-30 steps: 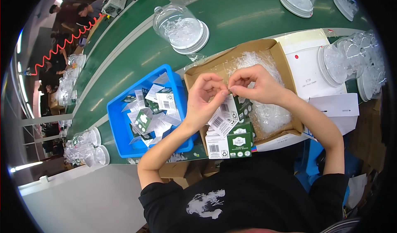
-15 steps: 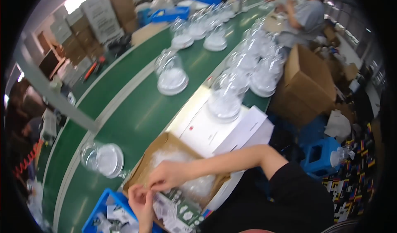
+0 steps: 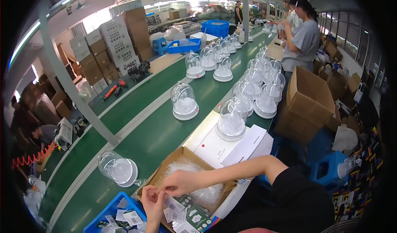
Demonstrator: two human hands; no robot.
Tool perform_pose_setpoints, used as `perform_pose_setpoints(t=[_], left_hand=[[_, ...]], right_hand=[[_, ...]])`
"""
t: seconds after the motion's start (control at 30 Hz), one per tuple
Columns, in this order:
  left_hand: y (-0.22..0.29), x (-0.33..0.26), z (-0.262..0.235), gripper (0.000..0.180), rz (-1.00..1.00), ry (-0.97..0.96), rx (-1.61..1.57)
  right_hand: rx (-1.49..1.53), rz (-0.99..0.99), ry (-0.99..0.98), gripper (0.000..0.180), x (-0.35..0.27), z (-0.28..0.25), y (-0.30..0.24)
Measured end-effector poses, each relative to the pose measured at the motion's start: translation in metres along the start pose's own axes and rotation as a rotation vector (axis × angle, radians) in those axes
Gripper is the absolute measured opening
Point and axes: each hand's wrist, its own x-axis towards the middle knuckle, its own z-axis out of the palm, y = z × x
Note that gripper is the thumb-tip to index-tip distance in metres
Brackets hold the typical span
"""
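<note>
My left hand and my right hand meet fingertip to fingertip over an open cardboard box. Both are closed in a pinch; whatever sits between the fingertips is too small to make out. Under the right hand lies a heap of clear thin plastic strands. White barcode tags and green-and-white printed cards lie in the near part of the box, just below my fingers. A blue bin of similar tags stands left of my left hand.
A glass dome on a white base lies tipped on the green conveyor; another dome stands upright. More domes crowd the right side, beside a large open carton. A person works farther along.
My view has tilted up, so the scene sits lower and further right and looks sharper. Both hands stay pinched together over the box.
</note>
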Motion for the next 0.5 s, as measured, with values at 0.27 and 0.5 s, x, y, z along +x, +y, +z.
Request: perform_pose_setpoints(t=[0.27, 0.5], left_hand=[[0.039, 0.005, -0.014, 0.029, 0.02, -0.048, 0.022], [0.059, 0.011, -0.04, 0.027, -0.004, -0.081, 0.001]], right_hand=[[-0.013, -0.052, -0.005, 0.009, 0.036, -0.016, -0.036], [-0.15, -0.17, -0.179, 0.009, 0.074, -0.027, -0.05]])
